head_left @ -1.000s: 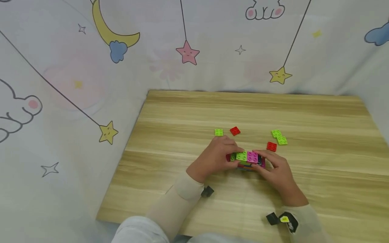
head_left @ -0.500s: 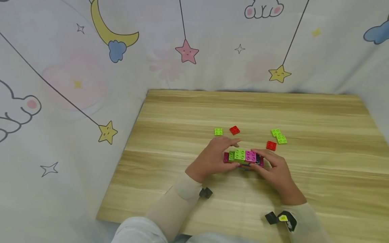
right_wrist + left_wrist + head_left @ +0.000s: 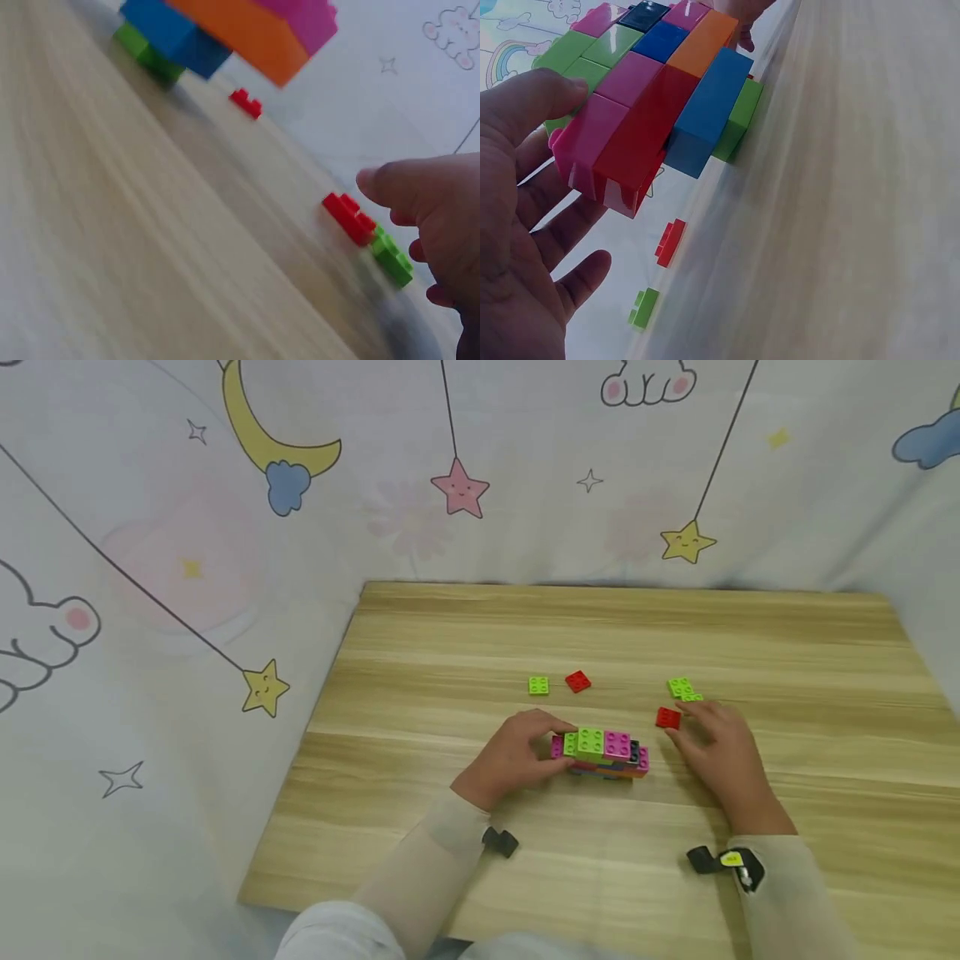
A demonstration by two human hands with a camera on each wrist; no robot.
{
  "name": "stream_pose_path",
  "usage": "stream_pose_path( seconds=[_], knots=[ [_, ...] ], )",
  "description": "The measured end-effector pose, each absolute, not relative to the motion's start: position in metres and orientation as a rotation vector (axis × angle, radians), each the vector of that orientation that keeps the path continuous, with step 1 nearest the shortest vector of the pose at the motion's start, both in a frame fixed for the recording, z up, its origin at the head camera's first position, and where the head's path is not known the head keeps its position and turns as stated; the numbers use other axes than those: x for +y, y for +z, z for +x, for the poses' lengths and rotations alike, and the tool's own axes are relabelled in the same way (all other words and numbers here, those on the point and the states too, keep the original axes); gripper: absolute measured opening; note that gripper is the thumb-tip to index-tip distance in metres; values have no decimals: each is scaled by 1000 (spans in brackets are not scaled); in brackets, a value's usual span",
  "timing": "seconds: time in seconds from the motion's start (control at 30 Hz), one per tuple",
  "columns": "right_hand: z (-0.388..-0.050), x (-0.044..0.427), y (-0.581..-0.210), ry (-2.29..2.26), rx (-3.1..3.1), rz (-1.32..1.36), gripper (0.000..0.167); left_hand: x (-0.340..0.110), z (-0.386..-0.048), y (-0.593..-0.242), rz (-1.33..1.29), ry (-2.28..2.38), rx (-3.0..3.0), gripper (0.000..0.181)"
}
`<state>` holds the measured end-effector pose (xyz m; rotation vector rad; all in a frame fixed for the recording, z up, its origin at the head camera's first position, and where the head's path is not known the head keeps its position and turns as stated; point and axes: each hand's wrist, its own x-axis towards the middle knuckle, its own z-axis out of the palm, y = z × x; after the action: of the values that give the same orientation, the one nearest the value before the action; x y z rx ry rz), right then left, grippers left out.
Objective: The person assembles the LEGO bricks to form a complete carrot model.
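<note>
A multicoloured block structure stands on the table, with lime and pink bricks on top and red, orange and blue ones visible below in the left wrist view. My left hand grips its left end between thumb and fingers. My right hand is off the structure, thumb and index finger spread around a small red brick; whether they touch it cannot be told. Right behind that brick are lime bricks, one partly covered by the right fingers.
Behind the structure on the wooden table lie a single lime brick and a second red brick. A white cloth with printed stars hangs along the table's back edge.
My right hand has let go of the structure's right end and moved right and back to the red brick. My left fingers have shifted to the structure's left end.
</note>
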<state>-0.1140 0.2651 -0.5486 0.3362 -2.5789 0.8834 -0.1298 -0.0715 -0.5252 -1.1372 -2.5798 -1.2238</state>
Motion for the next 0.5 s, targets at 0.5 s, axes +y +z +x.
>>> stream_pose_path(
  seconds=[0.5],
  knots=[
    [-123,266,-549,764,-2702,388,32,-72,-131,-528,-1110,-1262,-2572,38]
  ],
)
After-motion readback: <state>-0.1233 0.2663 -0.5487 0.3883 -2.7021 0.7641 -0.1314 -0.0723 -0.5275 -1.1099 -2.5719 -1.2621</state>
